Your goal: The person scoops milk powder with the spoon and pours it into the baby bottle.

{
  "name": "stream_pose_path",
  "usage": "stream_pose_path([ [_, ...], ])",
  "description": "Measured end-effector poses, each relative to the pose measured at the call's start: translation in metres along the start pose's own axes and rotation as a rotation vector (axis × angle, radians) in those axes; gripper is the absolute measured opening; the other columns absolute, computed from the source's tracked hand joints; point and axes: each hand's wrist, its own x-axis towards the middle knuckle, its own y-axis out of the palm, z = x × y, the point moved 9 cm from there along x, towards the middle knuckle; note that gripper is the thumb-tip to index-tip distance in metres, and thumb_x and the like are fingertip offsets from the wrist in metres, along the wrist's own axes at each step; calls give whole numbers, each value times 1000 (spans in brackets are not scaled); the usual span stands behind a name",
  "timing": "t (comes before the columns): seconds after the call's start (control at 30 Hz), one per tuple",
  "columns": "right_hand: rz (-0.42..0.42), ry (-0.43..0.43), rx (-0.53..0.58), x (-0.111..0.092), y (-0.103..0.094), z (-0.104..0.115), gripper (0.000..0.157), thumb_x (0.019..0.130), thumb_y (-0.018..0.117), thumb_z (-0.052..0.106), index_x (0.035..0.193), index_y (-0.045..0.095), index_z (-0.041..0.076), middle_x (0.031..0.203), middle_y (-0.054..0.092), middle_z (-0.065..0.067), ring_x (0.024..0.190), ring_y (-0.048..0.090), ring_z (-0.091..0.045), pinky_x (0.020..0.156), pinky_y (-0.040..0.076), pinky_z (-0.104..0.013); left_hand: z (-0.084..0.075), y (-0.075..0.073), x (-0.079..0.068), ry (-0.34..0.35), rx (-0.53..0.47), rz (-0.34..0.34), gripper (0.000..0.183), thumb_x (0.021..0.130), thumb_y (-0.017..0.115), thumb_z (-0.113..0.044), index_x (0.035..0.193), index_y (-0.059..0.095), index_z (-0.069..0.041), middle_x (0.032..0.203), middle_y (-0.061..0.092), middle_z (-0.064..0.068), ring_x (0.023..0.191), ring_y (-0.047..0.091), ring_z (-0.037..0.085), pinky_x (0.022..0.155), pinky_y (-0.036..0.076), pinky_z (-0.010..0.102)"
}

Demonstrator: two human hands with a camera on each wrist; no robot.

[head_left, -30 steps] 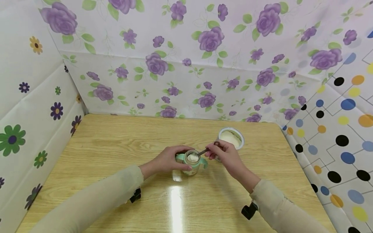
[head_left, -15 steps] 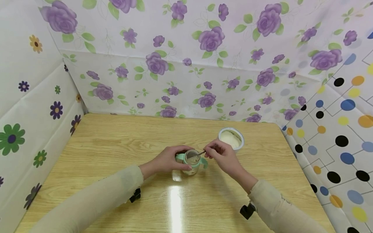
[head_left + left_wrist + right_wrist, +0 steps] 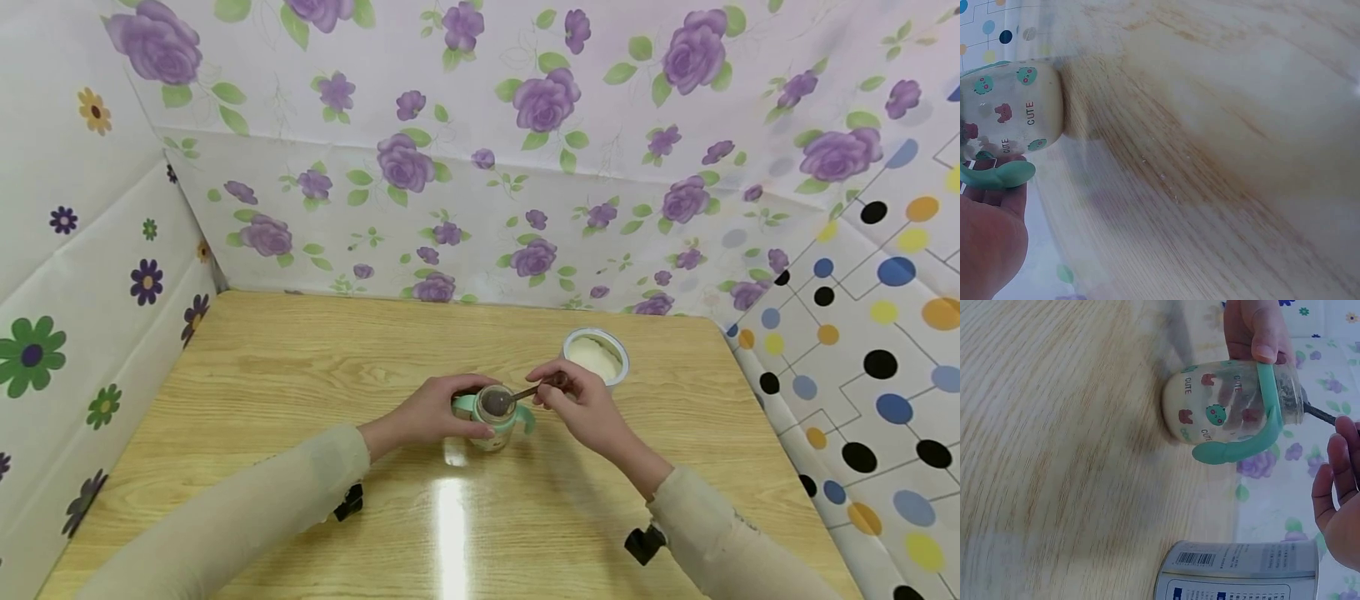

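A clear baby bottle [image 3: 491, 437] with mint-green handles stands upright on the table, its lid off. My left hand [image 3: 431, 410] grips its side, thumb in front and fingers behind. Pale powder fills the lower part of the bottle [image 3: 1216, 406] in the right wrist view. My right hand [image 3: 581, 408] pinches the handle of a dark metal spoon [image 3: 525, 393]. The spoon's bowl lies over the bottle's mouth and looks dark, with no white heap on it. Just behind my right hand stands an open tin [image 3: 625, 367] of cream-coloured powder.
The wooden table [image 3: 315, 350] meets a flowered cloth wall [image 3: 465, 217] at the back. Patterned sheets close off both sides. A few white specks [image 3: 1163, 178] lie on the wood in the left wrist view. The tin's printed side [image 3: 1241, 569] is near my right hand.
One second ago the spoon bore white powder above the bottle's mouth. It then tipped into the opening, and now its bowl shows dark without the powder. The left hand and bottle have stayed put.
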Motion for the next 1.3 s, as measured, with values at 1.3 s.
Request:
stream_pose_path([
  [1.3, -173, 257, 691, -11, -47, -29, 32, 116, 51, 20, 116, 75, -1, 87, 78, 1, 82, 70, -9, 78, 59, -22, -1, 1, 0, 3, -14, 14, 67, 90, 90, -34, 150, 62, -20, 135, 71, 7, 120, 68, 20, 103, 56, 45],
])
